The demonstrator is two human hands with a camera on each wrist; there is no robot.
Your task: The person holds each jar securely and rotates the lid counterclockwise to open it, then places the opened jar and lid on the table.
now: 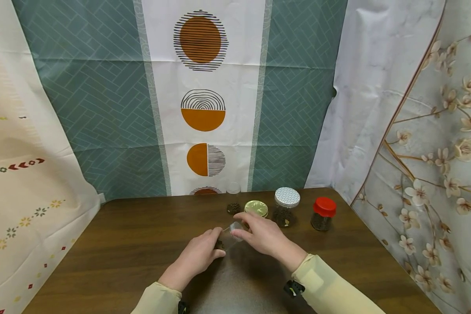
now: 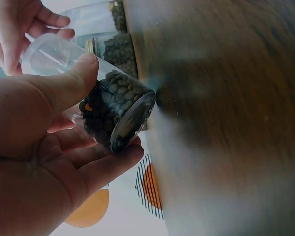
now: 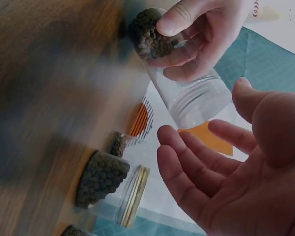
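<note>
Left hand point(image 1: 202, 253) grips a clear jar point(image 2: 122, 91) between thumb and fingers, low on its body, at the jar's 8 o'clock. The jar leans, its ridged clear top point(image 3: 200, 102) pointing toward 1 o'clock in the head view and its base toward 7 o'clock; whether the base touches the wood cannot be told. Dark pellets point(image 3: 150, 37) lie gathered in its lower part. Right hand point(image 1: 261, 233) is at 3 o'clock from the jar, thumb and fingers spread apart and loosely bent around the top; contact with it is unclear. Pale yellow sleeves point(image 1: 329, 283) cover both forearms.

Beyond the hands, a slim clear-topped jar point(image 1: 233, 199) stands at 12 o'clock. Just beside it, a gold-lidded jar point(image 3: 105, 182) stands between 1 and 2 o'clock, a white-lidded jar point(image 1: 285, 208) at 2 o'clock, and a red-lidded jar point(image 1: 323, 213) between 2 and 3 o'clock, all upright with dark contents. The brown wooden table point(image 1: 141, 235) carries them. Teal-and-white cloth point(image 1: 294, 87) hangs at 12 o'clock, flowered cloth point(image 1: 435, 174) at 2 o'clock.
</note>
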